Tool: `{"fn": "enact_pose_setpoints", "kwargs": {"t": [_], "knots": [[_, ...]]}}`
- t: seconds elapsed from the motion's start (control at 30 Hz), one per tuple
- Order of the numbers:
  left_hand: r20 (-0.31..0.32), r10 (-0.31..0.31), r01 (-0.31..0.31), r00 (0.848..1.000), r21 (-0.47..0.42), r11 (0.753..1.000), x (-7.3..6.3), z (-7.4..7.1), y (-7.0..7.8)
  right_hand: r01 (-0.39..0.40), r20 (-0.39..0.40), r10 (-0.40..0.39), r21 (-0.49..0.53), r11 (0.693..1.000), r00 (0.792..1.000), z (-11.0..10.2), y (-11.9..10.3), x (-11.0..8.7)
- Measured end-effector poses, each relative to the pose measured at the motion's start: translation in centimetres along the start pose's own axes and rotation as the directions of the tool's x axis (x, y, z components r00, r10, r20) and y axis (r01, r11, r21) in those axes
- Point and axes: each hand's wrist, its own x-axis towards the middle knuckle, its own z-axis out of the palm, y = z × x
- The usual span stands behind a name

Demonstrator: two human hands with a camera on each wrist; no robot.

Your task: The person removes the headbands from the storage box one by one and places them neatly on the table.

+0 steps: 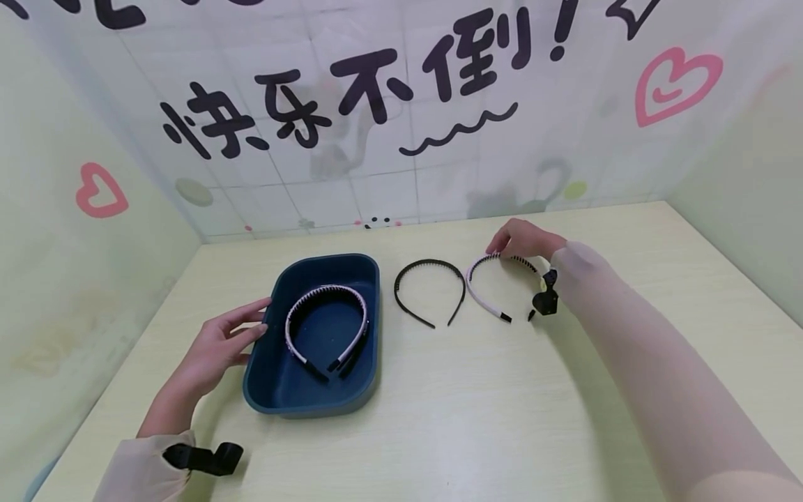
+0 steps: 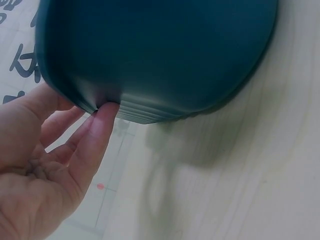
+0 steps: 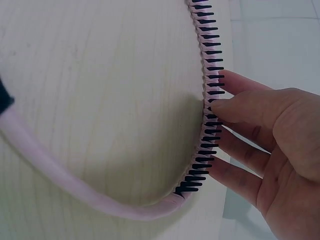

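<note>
In the head view my left hand (image 1: 219, 345) is at the left wall of a dark blue plastic bin (image 1: 314, 406). The left wrist view shows that hand (image 2: 65, 155) pinching the bin's rim (image 2: 150, 112) between thumb and fingers. Inside the bin lie overlapping headbands, a pale pink one (image 1: 291, 328) on top and dark ends beside it. My right hand (image 1: 523, 238) pinches the top of a pale pink headband (image 1: 479, 296) on the table. Up close, the right hand (image 3: 270, 135) has its thumb over the band's black teeth (image 3: 212, 52) and fingers behind.
A thin black toothed headband (image 1: 429, 262) lies between the bin and the held headband, right beside the latter. The pale wood table (image 1: 452, 418) meets a printed backdrop (image 1: 376, 188) at the back. Pale panels stand at both sides.
</note>
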Motion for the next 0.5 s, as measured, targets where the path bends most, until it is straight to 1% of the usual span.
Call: {"fn": "enact_pose_setpoints", "kwargs": {"t": [0.13, 0.3, 0.4, 0.5], "knots": [[0.003, 0.005, -0.005, 1.000, -0.005, 1.000, 0.05, 0.04, 0.02, -0.023, 0.011, 0.023, 0.015, 1.000, 1.000, -0.14, -0.05, -0.20], [0.004, 0.007, -0.007, 1.000, -0.008, 1.000, 0.02, 0.12, 0.06, -0.061, 0.021, 0.061, 0.000, 0.998, 0.998, -0.53, -0.09, -0.47], [0.002, 0.009, -0.009, 1.000, -0.012, 1.000, -0.04, 0.14, 0.11, -0.061, 0.018, 0.061, -0.009, 0.998, 0.998, -0.76, -0.22, -0.57], [-0.002, 0.009, -0.009, 1.000, -0.012, 1.000, -0.08, 0.14, 0.13, -0.026, 0.013, 0.026, -0.006, 1.000, 1.000, -0.94, -0.54, -0.62]]}}
